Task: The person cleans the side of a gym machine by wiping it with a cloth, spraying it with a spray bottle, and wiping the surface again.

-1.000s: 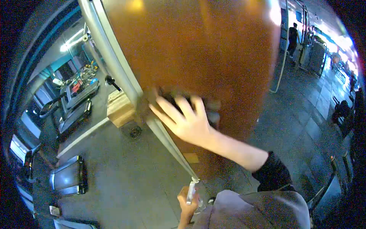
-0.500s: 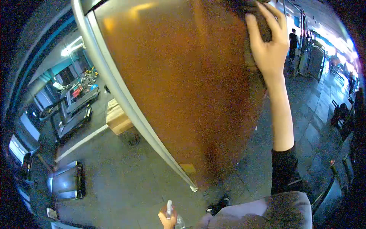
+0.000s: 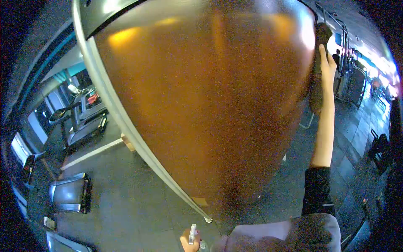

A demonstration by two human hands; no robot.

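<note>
A large glossy brown panel (image 3: 210,105) with a silver metal edge fills the middle of the head view. At its far right side, my right hand (image 3: 329,66) holds a dark, fuzzy-looking cloth (image 3: 316,94) that hangs down along the panel's edge. Some of those fingers are hidden by the cloth. Low in the view, my left hand (image 3: 189,242) is wrapped round a spray bottle with a white trigger head (image 3: 192,234). The clear body of the bottle is only partly visible beside the fingers.
A silver tube (image 3: 113,105) runs down the panel's left side. Treadmills (image 3: 84,130) stand at the left, with a padded black piece of equipment (image 3: 69,193) nearer. A wooden box (image 3: 127,143) shows partly behind the tube. Gym machines (image 3: 350,80) line the right.
My right hand has moved right and slightly down with the dark cloth, from the panel's upper right to its side edge. The left hand shifted slightly right with the spray bottle. The view has shifted.
</note>
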